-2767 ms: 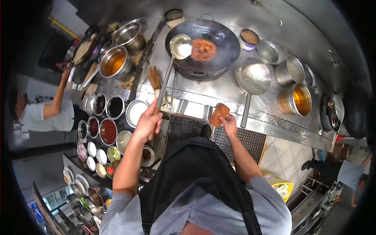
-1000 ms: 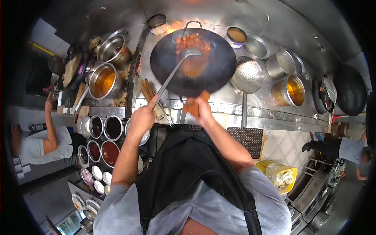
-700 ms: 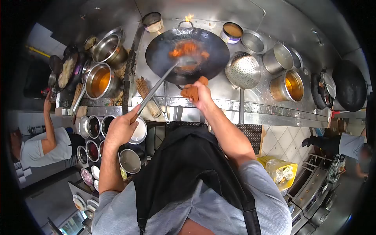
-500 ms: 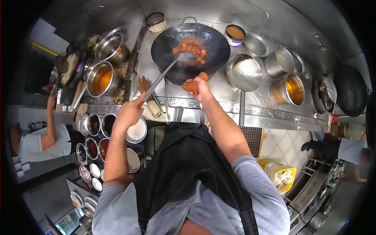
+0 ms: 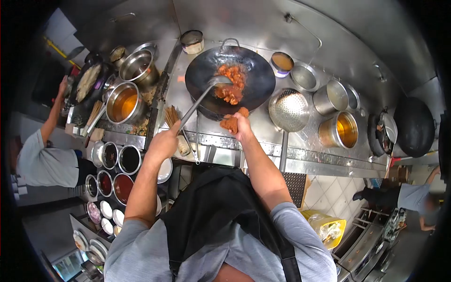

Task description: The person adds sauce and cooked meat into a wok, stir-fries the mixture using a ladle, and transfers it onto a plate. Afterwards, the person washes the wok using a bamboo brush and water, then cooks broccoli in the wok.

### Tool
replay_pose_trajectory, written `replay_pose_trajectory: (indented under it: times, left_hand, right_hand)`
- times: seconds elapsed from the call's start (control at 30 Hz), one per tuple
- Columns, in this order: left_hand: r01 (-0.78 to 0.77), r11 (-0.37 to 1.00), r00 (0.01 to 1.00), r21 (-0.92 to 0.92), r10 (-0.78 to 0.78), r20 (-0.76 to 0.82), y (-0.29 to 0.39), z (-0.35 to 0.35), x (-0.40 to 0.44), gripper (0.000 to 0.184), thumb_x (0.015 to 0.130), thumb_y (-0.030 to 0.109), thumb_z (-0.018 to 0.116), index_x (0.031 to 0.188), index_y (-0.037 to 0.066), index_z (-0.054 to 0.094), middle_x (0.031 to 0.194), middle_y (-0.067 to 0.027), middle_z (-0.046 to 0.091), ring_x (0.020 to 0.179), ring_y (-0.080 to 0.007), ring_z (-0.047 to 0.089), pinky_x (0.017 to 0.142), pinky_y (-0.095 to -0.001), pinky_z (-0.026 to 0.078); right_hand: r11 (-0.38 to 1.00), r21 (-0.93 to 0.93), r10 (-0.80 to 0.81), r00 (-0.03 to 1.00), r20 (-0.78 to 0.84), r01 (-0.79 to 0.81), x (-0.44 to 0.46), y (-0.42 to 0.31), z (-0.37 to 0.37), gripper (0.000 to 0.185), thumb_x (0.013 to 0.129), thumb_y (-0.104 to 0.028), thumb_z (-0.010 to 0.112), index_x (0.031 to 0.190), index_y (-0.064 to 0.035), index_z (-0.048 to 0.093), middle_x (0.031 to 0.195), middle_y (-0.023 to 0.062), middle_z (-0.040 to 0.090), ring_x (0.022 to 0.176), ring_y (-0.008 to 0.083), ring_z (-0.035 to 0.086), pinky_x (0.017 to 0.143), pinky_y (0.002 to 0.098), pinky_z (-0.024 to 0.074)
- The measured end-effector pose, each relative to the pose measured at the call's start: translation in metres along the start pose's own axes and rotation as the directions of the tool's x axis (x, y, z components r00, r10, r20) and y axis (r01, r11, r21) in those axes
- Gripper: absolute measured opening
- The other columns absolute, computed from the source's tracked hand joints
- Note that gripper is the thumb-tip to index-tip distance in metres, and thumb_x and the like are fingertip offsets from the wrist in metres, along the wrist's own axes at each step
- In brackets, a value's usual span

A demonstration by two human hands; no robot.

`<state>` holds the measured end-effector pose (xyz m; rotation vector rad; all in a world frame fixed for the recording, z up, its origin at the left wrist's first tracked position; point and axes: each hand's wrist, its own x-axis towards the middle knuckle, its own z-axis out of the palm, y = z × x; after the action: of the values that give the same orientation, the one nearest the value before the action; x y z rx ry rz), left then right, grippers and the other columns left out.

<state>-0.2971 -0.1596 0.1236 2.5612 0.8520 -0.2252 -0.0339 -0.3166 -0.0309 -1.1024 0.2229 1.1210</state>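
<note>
While the wok (image 5: 258,84) sits on the range straight ahead of the body, its near rim lies closer to the right hand (image 5: 244,128) than to the left hand (image 5: 163,142). Inside it, the pieces of reddish food (image 5: 235,74) are gathered around the middle, and the bowl of the ladle (image 5: 195,106) is over their left side. The wok's far handle (image 5: 230,40) stands up at the edge away from the person, so one line goes from this handle, across the food, to about where the right hand is.

The long axis of the ladle is diagonal: from the left hand it goes forward and to the right, over the near left rim. The left hand is closed around the end of its handle, with the back of the hand turned up and the elbow slightly bent.

The right hand is closed on an orange-brown cloth (image 5: 229,124), just beside the near rim; whether it grips also a part of the wok through this cloth, I cannot tell. The right forearm comes forward and inward, toward the left. Farther out, a perforated strainer (image 5: 289,111) lies to the right of the wok, and a bamboo brush (image 5: 172,117) is near the left hand.
</note>
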Motion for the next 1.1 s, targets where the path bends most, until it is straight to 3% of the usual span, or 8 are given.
replay_pose_trajectory:
  times: [0.2,0.23,0.43,0.6,0.7,0.87,1.0,1.1]
  left_hand:
    - [-0.011,0.994,0.999,-0.110,0.007,-0.041,0.018,0.039,0.043,0.058,0.088,0.008,0.050,0.146,0.013,0.048,0.095,-0.0286,0.069,0.090,-0.0455,0.067,0.084,-0.0543,0.050]
    - [0.010,0.992,1.000,-0.123,-0.011,-0.005,0.014,0.036,0.040,0.066,0.086,0.011,0.061,0.149,0.017,0.044,0.101,-0.0260,0.069,0.094,-0.0426,0.067,0.086,-0.0500,0.052]
    - [-0.039,0.985,0.999,0.168,0.042,-0.016,0.017,-0.032,-0.017,0.064,0.084,0.008,0.062,0.145,0.018,0.050,0.101,-0.0229,0.070,0.094,-0.0387,0.068,0.083,-0.0477,0.053]
    - [-0.106,0.976,0.986,-0.190,0.128,0.109,-0.002,-0.102,-0.079,0.064,0.085,0.007,0.066,0.146,0.013,0.048,0.100,-0.0230,0.070,0.094,-0.0400,0.068,0.083,-0.0450,0.053]
    - [-0.135,0.978,0.973,-0.159,0.161,0.164,-0.006,-0.091,-0.074,0.064,0.085,0.008,0.066,0.146,0.012,0.047,0.101,-0.0249,0.069,0.093,-0.0416,0.067,0.083,-0.0471,0.053]
    - [-0.039,0.999,0.999,0.018,0.039,0.027,0.017,-0.004,-0.042,0.067,0.086,0.008,0.065,0.149,0.017,0.044,0.099,-0.0254,0.069,0.088,-0.0442,0.066,0.079,-0.0512,0.052]
    - [-0.085,0.996,0.990,-0.033,0.080,-0.120,0.020,0.006,-0.066,0.064,0.088,0.013,0.064,0.149,0.017,0.045,0.083,-0.0258,0.068,0.078,-0.0436,0.066,0.074,-0.0518,0.053]
    - [-0.101,0.995,0.993,-0.026,0.099,-0.059,0.017,-0.029,-0.088,0.064,0.087,0.010,0.065,0.148,0.016,0.045,0.090,-0.0218,0.070,0.082,-0.0415,0.068,0.078,-0.0495,0.055]
  right_hand:
    - [0.998,-0.051,0.043,0.999,0.019,-0.042,0.011,0.003,-0.006,0.031,0.090,-0.025,0.052,0.113,-0.0046,0.057,0.104,0.0120,0.068,0.084,0.0267,0.068,0.047,0.0337,0.0457]
    - [0.998,-0.046,0.035,0.999,-0.007,-0.035,0.008,0.002,-0.003,0.030,0.090,-0.025,0.054,0.111,-0.0046,0.058,0.099,0.0110,0.068,0.080,0.0258,0.068,0.046,0.0331,0.0461]
    - [0.999,-0.002,0.043,0.999,0.005,-0.043,0.007,0.000,-0.013,0.023,0.089,-0.022,0.053,0.108,-0.0087,0.056,0.095,0.0103,0.069,0.071,0.0247,0.067,0.044,0.0343,0.0452]
    - [0.996,0.064,0.062,0.995,-0.080,-0.057,-0.063,-0.008,0.030,0.023,0.091,-0.021,0.051,0.106,-0.0052,0.056,0.094,0.0116,0.069,0.072,0.0268,0.068,0.043,0.0350,0.0448]
    - [0.997,0.059,0.058,0.997,-0.052,-0.055,-0.048,-0.008,0.033,0.025,0.090,-0.020,0.050,0.107,-0.0036,0.058,0.097,0.0122,0.068,0.079,0.0273,0.068,0.046,0.0341,0.0428]
    - [1.000,0.021,-0.024,0.999,0.021,0.024,-0.075,0.025,0.017,0.027,0.090,-0.020,0.051,0.111,-0.0028,0.058,0.101,0.0133,0.068,0.085,0.0279,0.070,0.052,0.0365,0.0496]
    - [0.994,0.080,-0.086,0.991,0.099,0.078,-0.118,0.091,-0.029,0.042,0.087,-0.019,0.052,0.123,0.0047,0.054,0.114,0.0213,0.064,0.106,0.0356,0.064,0.091,0.0515,0.0565]
    - [0.990,0.092,-0.123,0.980,0.156,0.109,-0.115,0.077,-0.025,0.040,0.088,-0.019,0.051,0.121,0.0038,0.054,0.114,0.0234,0.063,0.107,0.0373,0.063,0.090,0.0519,0.0563]
